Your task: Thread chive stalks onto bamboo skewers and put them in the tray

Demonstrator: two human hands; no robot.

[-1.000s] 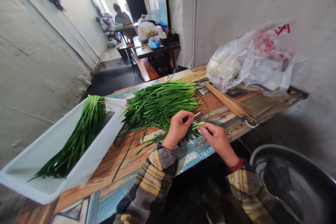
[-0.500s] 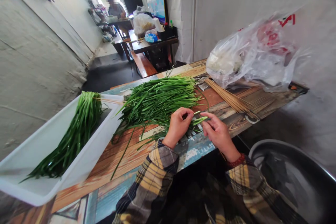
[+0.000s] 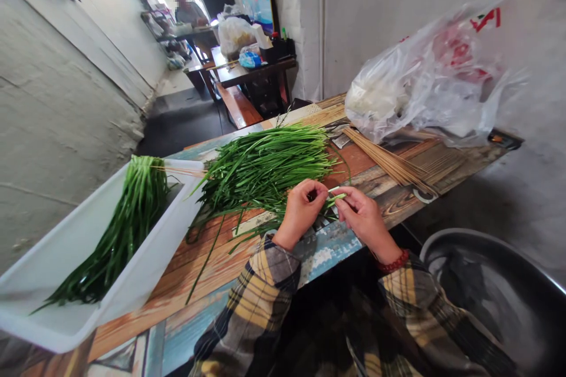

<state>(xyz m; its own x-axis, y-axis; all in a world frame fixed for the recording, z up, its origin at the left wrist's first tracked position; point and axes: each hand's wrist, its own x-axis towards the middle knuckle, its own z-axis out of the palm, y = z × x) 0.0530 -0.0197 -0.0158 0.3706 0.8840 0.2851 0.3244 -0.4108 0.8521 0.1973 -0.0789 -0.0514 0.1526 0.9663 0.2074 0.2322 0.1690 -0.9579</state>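
A big pile of green chives [image 3: 265,168] lies across the painted wooden table [image 3: 212,259]. My left hand [image 3: 300,209] is closed around a small bunch of chive stalks [image 3: 335,194] at the pile's near edge. Just to its right, my right hand [image 3: 362,218] pinches the pale cut ends of that same bunch. Both hands hover at the table's front edge, almost touching. A white tray [image 3: 57,250] on the left holds a sorted bundle of chives [image 3: 119,230].
Bamboo skewers [image 3: 389,162] lie fanned at the right of the pile, beside a plastic bag [image 3: 424,82] against the wall. A dark metal basin [image 3: 495,294] sits low at the right. Further back stand another table [image 3: 252,73] with bags and a seated person [image 3: 183,9].
My right hand has moved left, closer to the left hand, along the stalk ends. The view has shifted slightly; the pile and tray stay put.
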